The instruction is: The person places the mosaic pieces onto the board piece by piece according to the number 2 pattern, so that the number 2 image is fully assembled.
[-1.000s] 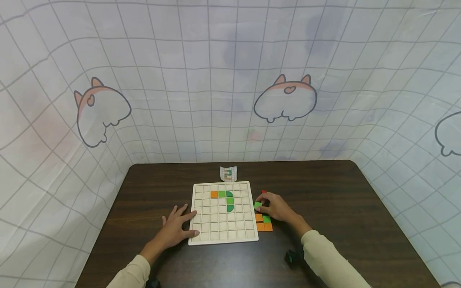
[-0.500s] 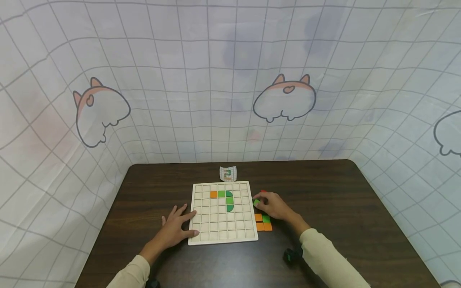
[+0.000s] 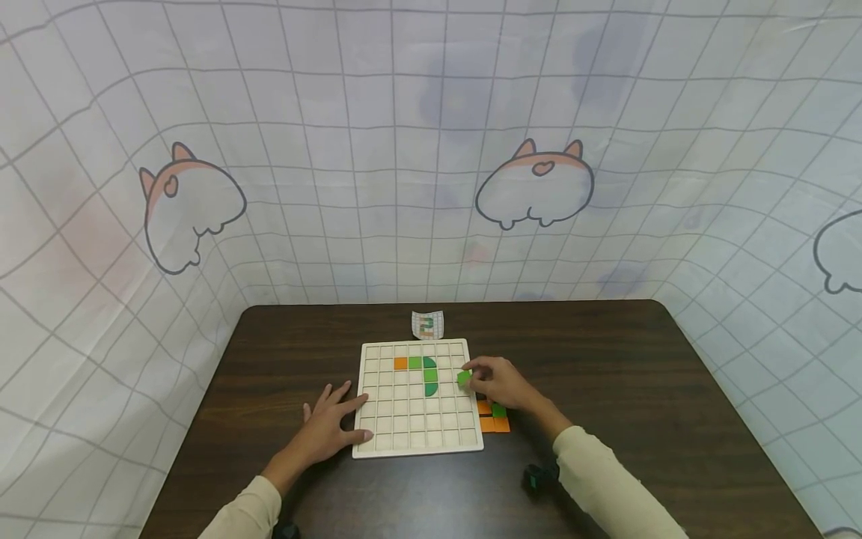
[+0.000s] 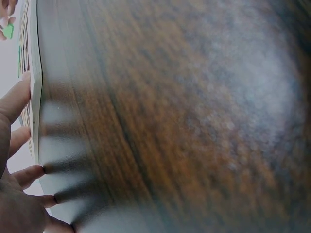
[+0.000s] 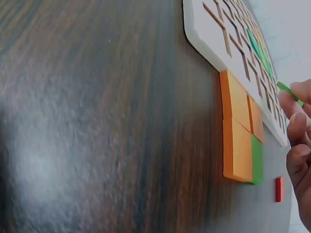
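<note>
A pale square board [image 3: 404,427] with a grid of recesses lies on the table. Set in its upper part are an orange square tile [image 3: 400,363], light green square tiles [image 3: 414,362] and dark green rounded tiles [image 3: 430,390]. Fingers spread, my left hand [image 3: 326,425] rests at the board's left edge, thumb and index finger on the rim. My right hand [image 3: 501,382] pinches a light green square tile [image 3: 463,378] between thumb and index finger, above the board's right side. The same tile [image 5: 286,90] appears edge-on in the right wrist view.
Right of the board lie orange tiles [image 5: 240,150] and a green tile [image 5: 257,160], grouped together. A red piece [image 5: 279,189] lies beyond them. A small card [image 3: 427,326] with a printed coloured pattern sits behind the board. A grid-patterned curtain [image 3: 417,150] surrounds the dark wooden table [image 3: 606,359].
My right hand has carried the light green tile leftward, from beside the board to above its right columns. My left hand has stayed in place.
</note>
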